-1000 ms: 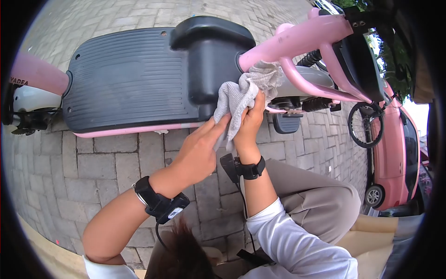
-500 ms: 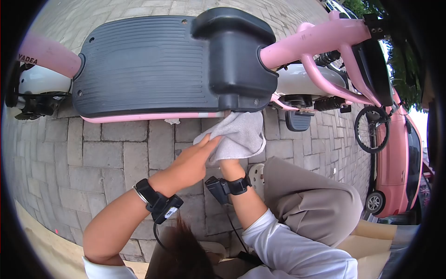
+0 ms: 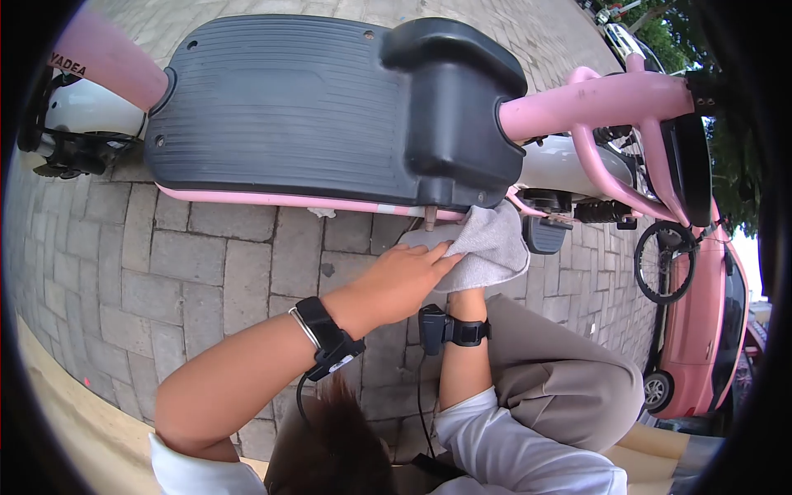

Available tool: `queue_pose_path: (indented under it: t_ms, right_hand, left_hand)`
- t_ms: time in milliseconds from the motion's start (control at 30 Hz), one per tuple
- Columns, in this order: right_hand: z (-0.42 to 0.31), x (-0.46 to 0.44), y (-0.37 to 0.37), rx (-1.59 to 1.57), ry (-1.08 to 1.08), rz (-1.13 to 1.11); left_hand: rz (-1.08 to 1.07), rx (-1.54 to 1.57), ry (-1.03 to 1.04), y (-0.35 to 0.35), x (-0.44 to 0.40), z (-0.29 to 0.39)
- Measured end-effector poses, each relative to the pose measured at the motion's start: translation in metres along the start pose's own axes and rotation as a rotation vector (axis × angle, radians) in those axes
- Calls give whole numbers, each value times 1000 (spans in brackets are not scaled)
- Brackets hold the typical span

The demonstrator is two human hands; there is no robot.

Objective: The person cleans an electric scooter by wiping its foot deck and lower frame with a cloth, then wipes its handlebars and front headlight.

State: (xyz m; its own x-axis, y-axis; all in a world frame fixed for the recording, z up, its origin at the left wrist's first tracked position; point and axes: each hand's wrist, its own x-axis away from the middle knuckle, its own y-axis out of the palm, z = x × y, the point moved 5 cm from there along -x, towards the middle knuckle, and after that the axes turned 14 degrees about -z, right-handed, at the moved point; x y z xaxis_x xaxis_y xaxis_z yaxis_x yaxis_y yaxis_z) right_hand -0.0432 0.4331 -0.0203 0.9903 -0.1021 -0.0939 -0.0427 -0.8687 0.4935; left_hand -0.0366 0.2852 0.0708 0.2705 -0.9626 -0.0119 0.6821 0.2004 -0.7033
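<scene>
A light grey cloth (image 3: 495, 252) lies bunched beside the lower edge of a pink electric scooter's black footboard (image 3: 280, 107). My left hand (image 3: 400, 276) reaches in from the left, its fingers closed on the cloth's left edge. Only the wrist and heel of my right hand (image 3: 468, 304) show below the cloth; its fingers are hidden under the fabric, which drapes over them. Just above my left fingertips a short metal shaft (image 3: 430, 218) sticks out from under the footboard. A flat grey piece at its end is partly covered, and I cannot make out what it is.
A black footrest (image 3: 545, 236) juts out right of the cloth. The scooter's pink frame tube (image 3: 598, 106) rises at the right. A pink car (image 3: 701, 305) stands further right on the brick paving (image 3: 198, 256). My bent knee (image 3: 569, 371) is close below the cloth.
The scooter, cloth and both hands sit further right in view. My left hand has turned flatter, and the metal shaft with the grey piece is now uncovered beside the cloth.
</scene>
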Motion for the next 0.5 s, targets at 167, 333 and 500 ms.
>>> queue_pose_path:
  t_ms: [167, 333, 500]
  right_hand:
    - [3, 25, 16, 32, -6, 58]
    - [19, 15, 45, 55, 19, 67]
    - [35, 16, 87, -211, 137, 226]
  left_hand:
    - [46, 78, 6, 3, -4, -8]
    - [-67, 144, -136, 10, 29, -29]
    - [131, 32, -149, 0, 51, -44]
